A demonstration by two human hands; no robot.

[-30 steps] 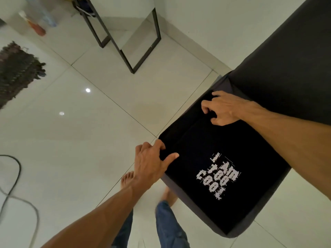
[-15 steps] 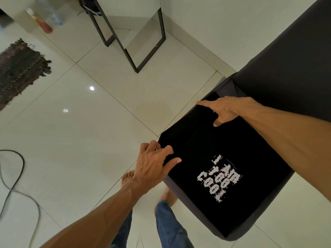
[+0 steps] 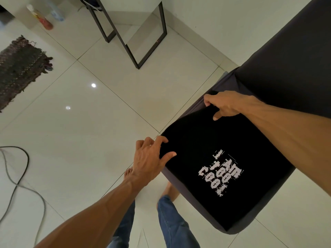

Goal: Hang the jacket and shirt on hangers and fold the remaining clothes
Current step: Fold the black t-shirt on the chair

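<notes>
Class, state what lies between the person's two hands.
In the head view, only the edge of the black T-shirt stretches between the left hand and right hand, both gripping it.

We get one head-worn view, looking steeply down and forward, close over both hands (image 3: 188, 133), floor (image 3: 89, 140) spreading behind.

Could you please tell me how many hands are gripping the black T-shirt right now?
2. The left hand grips the black T-shirt at its left corner, by the seat's edge; the right hand pinches its far corner. Both are in plain view.
</notes>
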